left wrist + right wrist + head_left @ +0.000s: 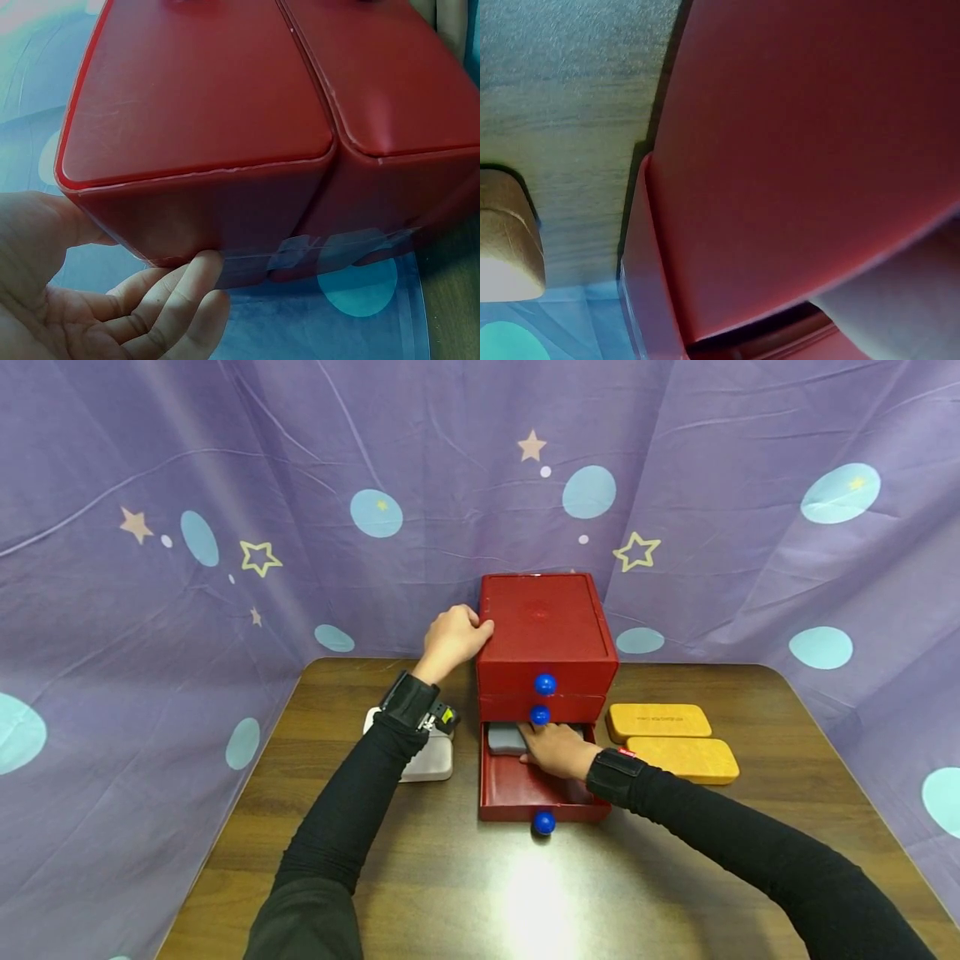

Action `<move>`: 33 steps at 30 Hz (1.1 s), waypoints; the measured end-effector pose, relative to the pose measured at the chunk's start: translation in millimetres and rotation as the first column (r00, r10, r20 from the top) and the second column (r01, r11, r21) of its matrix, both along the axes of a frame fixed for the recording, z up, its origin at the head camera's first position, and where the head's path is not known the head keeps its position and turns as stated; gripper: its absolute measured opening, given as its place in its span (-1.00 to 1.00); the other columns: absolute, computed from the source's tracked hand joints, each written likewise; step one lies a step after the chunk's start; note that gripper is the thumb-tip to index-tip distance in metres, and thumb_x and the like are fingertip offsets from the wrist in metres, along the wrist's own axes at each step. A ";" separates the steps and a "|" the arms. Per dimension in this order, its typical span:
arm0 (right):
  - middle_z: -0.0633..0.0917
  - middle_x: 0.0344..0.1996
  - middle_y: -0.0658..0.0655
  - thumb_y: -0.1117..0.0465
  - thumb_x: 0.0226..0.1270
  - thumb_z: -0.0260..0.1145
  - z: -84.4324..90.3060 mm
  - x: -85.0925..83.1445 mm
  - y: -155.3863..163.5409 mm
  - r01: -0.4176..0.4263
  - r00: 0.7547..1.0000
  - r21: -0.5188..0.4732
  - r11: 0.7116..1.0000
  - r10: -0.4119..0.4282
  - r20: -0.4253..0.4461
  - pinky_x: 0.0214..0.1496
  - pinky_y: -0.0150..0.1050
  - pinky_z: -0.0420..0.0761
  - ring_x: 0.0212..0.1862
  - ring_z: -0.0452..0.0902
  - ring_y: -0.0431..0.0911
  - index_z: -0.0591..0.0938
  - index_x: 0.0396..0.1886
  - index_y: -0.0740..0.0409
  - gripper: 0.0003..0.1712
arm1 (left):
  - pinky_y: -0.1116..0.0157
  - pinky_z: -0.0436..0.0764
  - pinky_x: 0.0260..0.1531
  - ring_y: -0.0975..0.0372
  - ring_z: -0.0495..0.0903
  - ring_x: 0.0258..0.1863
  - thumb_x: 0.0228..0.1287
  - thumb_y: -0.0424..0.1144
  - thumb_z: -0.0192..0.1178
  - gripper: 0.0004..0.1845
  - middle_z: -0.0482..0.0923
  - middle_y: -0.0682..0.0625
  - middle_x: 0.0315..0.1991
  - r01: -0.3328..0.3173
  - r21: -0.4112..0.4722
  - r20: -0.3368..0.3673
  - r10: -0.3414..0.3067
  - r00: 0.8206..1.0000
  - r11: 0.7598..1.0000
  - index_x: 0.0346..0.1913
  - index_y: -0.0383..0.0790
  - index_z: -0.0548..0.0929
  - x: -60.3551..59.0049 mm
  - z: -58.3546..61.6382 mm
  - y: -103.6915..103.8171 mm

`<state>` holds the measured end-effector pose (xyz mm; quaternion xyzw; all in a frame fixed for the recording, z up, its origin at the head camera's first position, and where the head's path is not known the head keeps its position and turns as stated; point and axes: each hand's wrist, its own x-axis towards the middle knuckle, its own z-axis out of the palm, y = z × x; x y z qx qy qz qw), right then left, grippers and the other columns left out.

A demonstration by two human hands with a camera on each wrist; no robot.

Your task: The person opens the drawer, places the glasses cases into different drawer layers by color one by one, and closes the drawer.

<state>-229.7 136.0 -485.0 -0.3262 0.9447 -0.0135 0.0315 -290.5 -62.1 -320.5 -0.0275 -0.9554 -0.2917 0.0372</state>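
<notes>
A red drawer cabinet (546, 618) with blue knobs stands at the back of the table, its bottom drawer (525, 793) pulled out. My left hand (453, 639) rests at the cabinet's upper left edge, thumb at the top; in the left wrist view its loosely bent fingers (191, 289) touch the red side. Inside the drawer lies a grey case (504, 739), partly covered by my right hand (557, 750), which holds it with the thumb in front and a finger over the top. Some right fingertips are hidden beneath the drawer above.
Two yellow cases (660, 721) lie right of the cabinet. Left of it, off-white cases (431, 760) sit partly behind my left forearm. A purple patterned cloth (450, 443) hangs right behind the wooden table (450, 877). A blue knob (544, 822) juts from the drawer front.
</notes>
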 end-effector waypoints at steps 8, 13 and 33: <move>0.59 -0.12 0.36 0.01 0.47 0.30 0.9 2.8 2.0 -0.017 0.999 -0.007 1.000 0.017 -0.028 -0.22 0.14 0.72 -0.16 0.70 0.29 0.43 0.15 0.31 -0.48 | 0.02 0.63 -0.03 0.03 0.69 0.00 0.40 0.04 0.17 -0.66 0.75 -0.05 -0.04 0.001 0.005 0.001 -0.001 1.000 1.000 -0.10 -0.15 0.75 0.5 -0.1 0.5; 0.56 0.17 0.44 0.02 0.49 0.28 4.4 8.6 4.7 -0.033 0.999 0.006 0.999 0.033 -0.012 0.12 0.19 0.64 0.11 0.61 0.31 0.37 0.40 0.35 -0.32 | 0.02 0.63 0.00 0.02 0.68 0.03 0.40 0.04 0.17 -0.66 0.75 -0.05 -0.01 -0.001 0.004 0.008 0.001 1.000 1.000 -0.08 -0.15 0.75 0.0 -0.4 0.3; 0.45 0.39 0.38 0.10 0.51 0.26 45.1 40.6 23.3 -0.022 0.996 0.070 0.997 0.015 0.092 0.36 0.19 0.48 0.39 0.41 0.27 0.38 0.46 0.28 -0.35 | 0.00 0.63 -0.01 -0.02 0.69 0.04 0.39 0.05 0.18 -0.66 0.75 -0.08 0.00 -0.005 0.006 0.005 0.005 1.000 1.000 -0.10 -0.13 0.76 1.1 -0.8 0.8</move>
